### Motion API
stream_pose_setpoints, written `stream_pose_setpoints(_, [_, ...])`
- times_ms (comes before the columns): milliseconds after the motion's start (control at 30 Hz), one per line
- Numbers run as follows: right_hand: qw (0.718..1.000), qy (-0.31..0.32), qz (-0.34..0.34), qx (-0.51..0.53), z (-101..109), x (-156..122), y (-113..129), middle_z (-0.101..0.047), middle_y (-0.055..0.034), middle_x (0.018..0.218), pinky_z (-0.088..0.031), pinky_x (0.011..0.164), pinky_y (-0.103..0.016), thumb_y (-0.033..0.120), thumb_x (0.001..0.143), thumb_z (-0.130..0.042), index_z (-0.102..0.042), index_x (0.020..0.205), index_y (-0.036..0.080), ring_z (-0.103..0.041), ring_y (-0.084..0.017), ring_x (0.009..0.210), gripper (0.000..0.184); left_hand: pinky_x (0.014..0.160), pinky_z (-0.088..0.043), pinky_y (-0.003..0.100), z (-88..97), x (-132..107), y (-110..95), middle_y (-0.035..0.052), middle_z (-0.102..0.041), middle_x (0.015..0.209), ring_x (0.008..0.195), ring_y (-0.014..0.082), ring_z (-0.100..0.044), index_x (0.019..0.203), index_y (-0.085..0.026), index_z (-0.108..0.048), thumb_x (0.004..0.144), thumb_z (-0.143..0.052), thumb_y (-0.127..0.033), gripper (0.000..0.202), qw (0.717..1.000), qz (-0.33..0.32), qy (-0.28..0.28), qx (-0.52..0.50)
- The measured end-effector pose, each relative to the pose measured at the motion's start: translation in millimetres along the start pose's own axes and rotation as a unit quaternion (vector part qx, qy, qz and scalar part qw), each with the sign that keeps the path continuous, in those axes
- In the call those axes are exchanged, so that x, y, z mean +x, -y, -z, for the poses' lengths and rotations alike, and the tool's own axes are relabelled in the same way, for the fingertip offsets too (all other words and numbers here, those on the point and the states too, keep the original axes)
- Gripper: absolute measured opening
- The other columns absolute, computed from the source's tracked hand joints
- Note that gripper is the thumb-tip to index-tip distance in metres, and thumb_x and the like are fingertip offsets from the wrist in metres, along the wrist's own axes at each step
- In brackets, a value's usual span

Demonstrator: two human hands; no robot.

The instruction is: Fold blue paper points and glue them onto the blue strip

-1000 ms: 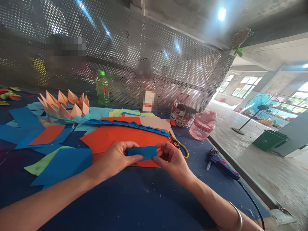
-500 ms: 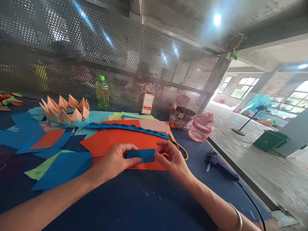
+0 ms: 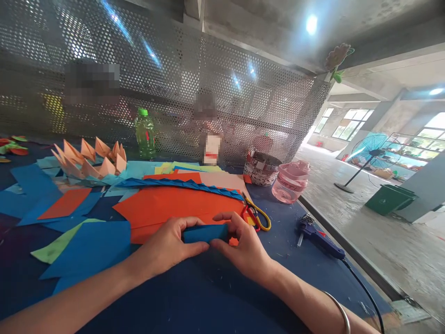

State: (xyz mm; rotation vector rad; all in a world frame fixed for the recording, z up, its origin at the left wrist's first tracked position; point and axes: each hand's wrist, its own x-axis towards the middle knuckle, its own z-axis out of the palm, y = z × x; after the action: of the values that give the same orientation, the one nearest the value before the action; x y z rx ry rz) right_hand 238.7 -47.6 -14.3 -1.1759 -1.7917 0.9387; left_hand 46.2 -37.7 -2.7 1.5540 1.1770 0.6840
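A small folded blue paper strip [image 3: 205, 233] is held low over the dark blue table between both hands. My left hand [image 3: 170, 246] pinches its left end with thumb and fingers curled. My right hand [image 3: 243, 248] pinches the right end, fingers bent over the top edge. Beneath the strip lies a large orange sheet [image 3: 174, 206]. Behind that sheet stretches a long blue folded paper chain [image 3: 181, 184].
Scissors with yellow and red handles [image 3: 255, 214] lie right of the orange sheet, a blue glue gun [image 3: 318, 235] farther right. Pink jar [image 3: 290, 182], woven basket [image 3: 262, 168] and green bottle [image 3: 145, 133] stand at the back. Orange folded boats [image 3: 90, 157] and loose blue sheets [image 3: 90, 246] lie left.
Both hands have lowered the blue strip toward the table and closed in on it; the strip now looks narrower, pressed flatter between the fingers.
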Motion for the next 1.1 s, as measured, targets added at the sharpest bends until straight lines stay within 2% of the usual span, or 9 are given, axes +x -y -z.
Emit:
stream_pose_setpoints(167, [0.999, -0.008, 0.023, -0.029, -1, -2, 3, -0.049, 0.0072, 0.063, -0.038, 0.058, -0.021, 0.02, 0.073, -0.065, -0.054, 0.108, 0.023, -0.047, -0.009, 0.058, 0.037, 0.052, -0.04, 0.021, -3.2, -4, -7, -0.0045, -0.059, 0.065, 0.057, 0.013, -0.054, 0.088, -0.019, -0.064, 0.069, -0.065, -0.033, 0.024, 1.0, -0.003, 0.001, 0.009])
stream_pose_setpoints(367, [0.998, -0.014, 0.024, -0.05, 0, -2, 2, -0.048, 0.0074, 0.064, -0.037, 0.058, -0.021, 0.02, 0.075, -0.063, -0.05, 0.11, 0.025, -0.047, -0.01, 0.06, 0.037, 0.054, -0.04, 0.022, -2.7, -5, -14, -0.0046, -0.058, 0.072, 0.063, 0.0131, -0.053, 0.089, -0.02, -0.057, 0.067, -0.066, -0.03, 0.026, 0.997, -0.034, -0.053, 0.043])
stream_pose_setpoints(533, [0.996, -0.043, 0.031, -0.066, 3, 1, 1, -0.045, 0.0075, 0.065, -0.036, 0.058, -0.021, 0.02, 0.077, -0.061, -0.049, 0.108, 0.025, -0.047, -0.01, 0.059, 0.034, 0.059, -0.043, 0.025, 5.8, 5, -8, -0.005, -0.056, 0.066, 0.063, 0.014, -0.055, 0.085, -0.02, -0.049, 0.064, -0.07, -0.029, 0.03, 0.998, -0.022, -0.061, 0.014])
stream_pose_setpoints(800, [0.992, -0.087, 0.033, -0.089, 12, 8, -8, -0.044, 0.0072, 0.063, -0.036, 0.058, -0.022, 0.023, 0.078, -0.062, -0.048, 0.109, 0.025, -0.044, -0.011, 0.059, 0.034, 0.061, -0.043, 0.024, 26.2, 17, 3, -0.0062, -0.051, 0.065, 0.062, 0.012, -0.052, 0.076, -0.022, -0.045, 0.068, -0.069, -0.03, 0.027, 0.991, -0.089, -0.096, 0.032])
stream_pose_setpoints(867, [0.99, -0.102, 0.036, -0.088, 15, 10, -10, -0.041, 0.0074, 0.062, -0.036, 0.057, -0.022, 0.023, 0.077, -0.062, -0.049, 0.109, 0.024, -0.043, -0.01, 0.058, 0.034, 0.064, -0.044, 0.025, 29.4, 18, 2, -0.0059, -0.053, 0.065, 0.064, 0.0128, -0.054, 0.08, -0.022, -0.048, 0.068, -0.07, -0.033, 0.027, 0.989, -0.098, -0.109, 0.029])
stream_pose_setpoints(933, [0.99, -0.105, 0.036, -0.083, 15, 11, -11, -0.041, 0.0073, 0.062, -0.036, 0.057, -0.022, 0.023, 0.077, -0.062, -0.049, 0.109, 0.023, -0.043, -0.01, 0.058, 0.035, 0.069, -0.046, 0.027, 28.1, 17, 0, -0.0039, -0.059, 0.069, 0.07, 0.0152, -0.059, 0.093, -0.021, -0.052, 0.069, -0.069, -0.037, 0.033, 0.991, -0.096, -0.093, 0.012])
stream_pose_setpoints(1000, [0.992, -0.094, 0.036, -0.075, 12, 10, -11, -0.043, 0.0069, 0.064, -0.036, 0.057, -0.022, 0.023, 0.077, -0.062, -0.048, 0.109, 0.023, -0.044, -0.011, 0.059, 0.035, 0.074, -0.047, 0.029, 22.3, 15, -1, 0.0006, -0.066, 0.082, 0.081, 0.0188, -0.062, 0.108, -0.021, -0.055, 0.071, -0.067, -0.042, 0.044, 0.995, -0.092, -0.051, 0.003])
stream_pose_setpoints(1100, [0.994, -0.075, 0.041, -0.069, 6, 5, -7, -0.046, 0.0067, 0.064, -0.035, 0.057, -0.022, 0.022, 0.078, -0.062, -0.048, 0.11, 0.024, -0.046, -0.011, 0.059, 0.035, 0.075, -0.049, 0.031, 10.3, 11, 2, 0.0045, -0.071, 0.09, 0.087, 0.0243, -0.064, 0.101, -0.019, -0.065, 0.071, -0.066, -0.047, 0.041, 0.997, -0.075, 0.002, 0.031])
